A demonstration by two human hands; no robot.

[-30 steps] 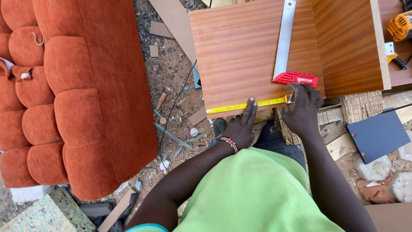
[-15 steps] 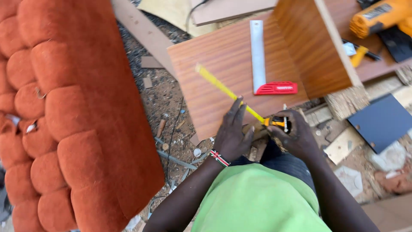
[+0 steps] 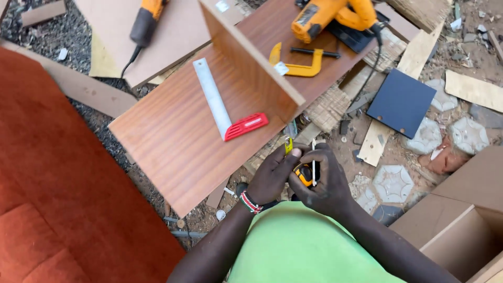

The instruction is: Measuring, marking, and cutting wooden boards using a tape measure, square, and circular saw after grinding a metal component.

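My right hand (image 3: 326, 181) is closed around a small yellow tape measure (image 3: 304, 173), with a thin white pencil held between its fingers. My left hand (image 3: 272, 175), with a beaded band at the wrist, pinches the short yellow end of the tape (image 3: 288, 145) just above the case. Both hands hover off the near corner of a brown wood-grain board (image 3: 173, 141). On that board lies a try square (image 3: 222, 107) with a metal blade and red stock. An upright wood panel (image 3: 249, 60) stands on the board's right part.
An orange tufted sofa (image 3: 57, 194) fills the left. Beyond the panel lie a yellow clamp (image 3: 296, 63) and an orange power tool (image 3: 335, 15); another tool (image 3: 144, 21) rests on a pale board. A dark blue square plate (image 3: 401, 102), wood scraps and rubble cover the ground; cardboard boxes (image 3: 461, 220) sit right.
The tape, stretched diagonally across the board half a second ago, has drawn back into its case. Both hands have come together off the board's edge, and the view has swung round.
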